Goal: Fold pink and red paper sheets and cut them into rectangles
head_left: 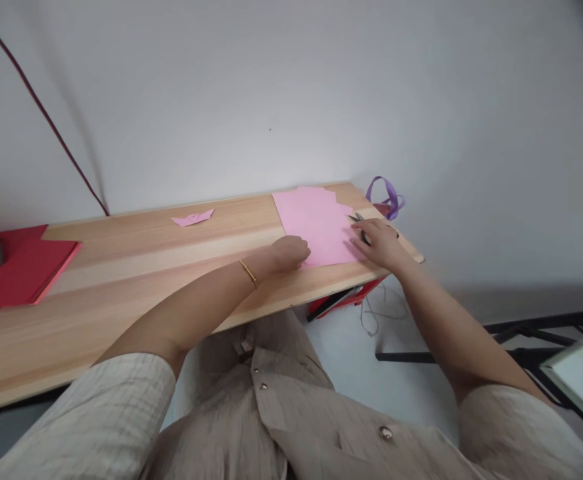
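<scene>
Keep flat pink paper sheets at right end of pale wooden table.
Steady with curled left hand, grip unclear; seat half-open right hand firmly on dark-handled metal scissors, hold unconfirmed.

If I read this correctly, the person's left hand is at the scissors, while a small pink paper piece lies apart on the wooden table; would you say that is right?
Not quite: the head view shows the right hand at the scissors, not the left. The small pink paper piece does lie apart on the wooden table.
</scene>
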The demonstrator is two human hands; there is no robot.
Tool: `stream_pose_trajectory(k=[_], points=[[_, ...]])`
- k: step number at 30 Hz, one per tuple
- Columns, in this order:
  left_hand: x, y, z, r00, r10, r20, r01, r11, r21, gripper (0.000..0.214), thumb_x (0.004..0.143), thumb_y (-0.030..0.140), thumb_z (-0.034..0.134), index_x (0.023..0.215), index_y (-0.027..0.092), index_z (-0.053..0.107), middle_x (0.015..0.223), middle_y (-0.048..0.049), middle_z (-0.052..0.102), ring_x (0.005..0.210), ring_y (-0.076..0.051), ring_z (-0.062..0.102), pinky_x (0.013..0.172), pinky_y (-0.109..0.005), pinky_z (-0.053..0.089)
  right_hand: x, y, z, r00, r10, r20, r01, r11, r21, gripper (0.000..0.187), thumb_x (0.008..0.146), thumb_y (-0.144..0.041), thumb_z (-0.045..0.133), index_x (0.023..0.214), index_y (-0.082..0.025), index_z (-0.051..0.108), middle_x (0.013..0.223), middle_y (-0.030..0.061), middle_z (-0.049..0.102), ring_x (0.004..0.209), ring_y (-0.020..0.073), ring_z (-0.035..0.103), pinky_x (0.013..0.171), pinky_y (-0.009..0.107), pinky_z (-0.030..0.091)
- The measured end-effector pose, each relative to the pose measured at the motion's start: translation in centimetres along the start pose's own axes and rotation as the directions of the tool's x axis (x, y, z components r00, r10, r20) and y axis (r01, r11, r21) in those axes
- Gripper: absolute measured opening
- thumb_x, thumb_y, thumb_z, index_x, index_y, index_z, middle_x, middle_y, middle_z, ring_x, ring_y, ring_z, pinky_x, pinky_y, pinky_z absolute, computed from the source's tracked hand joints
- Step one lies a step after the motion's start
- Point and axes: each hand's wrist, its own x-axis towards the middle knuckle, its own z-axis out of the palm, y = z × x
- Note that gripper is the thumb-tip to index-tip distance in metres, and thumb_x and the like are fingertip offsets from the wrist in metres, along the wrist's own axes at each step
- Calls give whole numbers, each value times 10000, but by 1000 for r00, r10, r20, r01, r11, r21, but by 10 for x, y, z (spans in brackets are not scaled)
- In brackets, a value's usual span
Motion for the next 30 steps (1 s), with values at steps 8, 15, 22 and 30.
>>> stream_pose_trajectory(k=[8,15,22,30], points=[[-8,-12,-29,999,23,-28,-23,1000,1,204,794,114,525,813,118,728,913,-130,712,833,-205,635,700,-295,448,-9,-44,-7,937,-347,33,332,918,217,480,865,-545,604,1230,-234,603,1184,127,644,1129,284,580,969,450,447],[-45,-20,-43,992,-43,-121,27,991,-133,174,788,146,519,703,141,670,799,-75,690,714,-167,587,598,-274,353,-17,-74,12,923,-384,7,381,919,101,303,948,-423,522,1120,-234,685,1127,114,697,1036,267,624,936,452,424],[-92,-18,-36,959,-200,-202,115,923,-367,160,791,137,517,860,147,660,852,-46,690,749,-143,586,680,-246,405,-18,-84,10,928,-371,-1,371,926,68,254,936,-287,500,1074,-238,707,1097,108,716,989,269,638,898,457,450],[-225,18,-50,948,-312,70,250,584,-772,357,851,307,559,1197,258,638,958,-32,713,821,-167,654,728,-245,471,-48,-105,-3,933,-347,95,212,743,635,174,907,-370,577,933,-262,711,1059,56,735,1089,229,654,939,410,522]])
